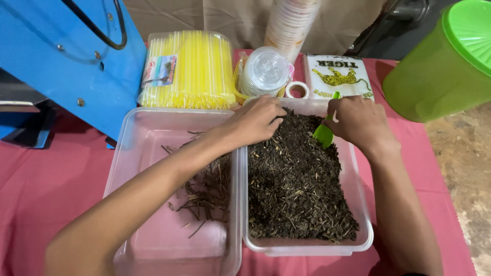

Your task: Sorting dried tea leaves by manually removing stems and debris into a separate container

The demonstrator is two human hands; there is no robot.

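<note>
Your left hand (254,120) reaches across the near tray and rests on the far end of the heap of dark loose tea leaves (296,184), fingers curled together with their tips pressed into the leaves (whether they pinch anything between them cannot be told from here). Your right hand (358,121) is closed around the handle of a small green scoop (324,134), whose blade is dug into the leaves just beside your left fingertips; the two hands are near each other but not touching.

The leaves fill the right clear plastic tray (362,204) almost from wall to wall. Touching it on the left stands a second clear tray (138,153), mostly bare, holding only a loose scatter of brown stems (207,191) gathered toward its right wall, under your left forearm.

Both trays sit on a pink tablecloth (41,189). Behind them lie a bag of yellow straws (188,71), a stack of clear dome lids (265,71), a small roll of tape (298,90) and a white packet with a yellow animal drawing (337,76). A tall stack of cups (291,20) rises behind the lids. A green jug with a lid (440,66) stands at the far right, and a blue machine (66,56) fills the upper left.
</note>
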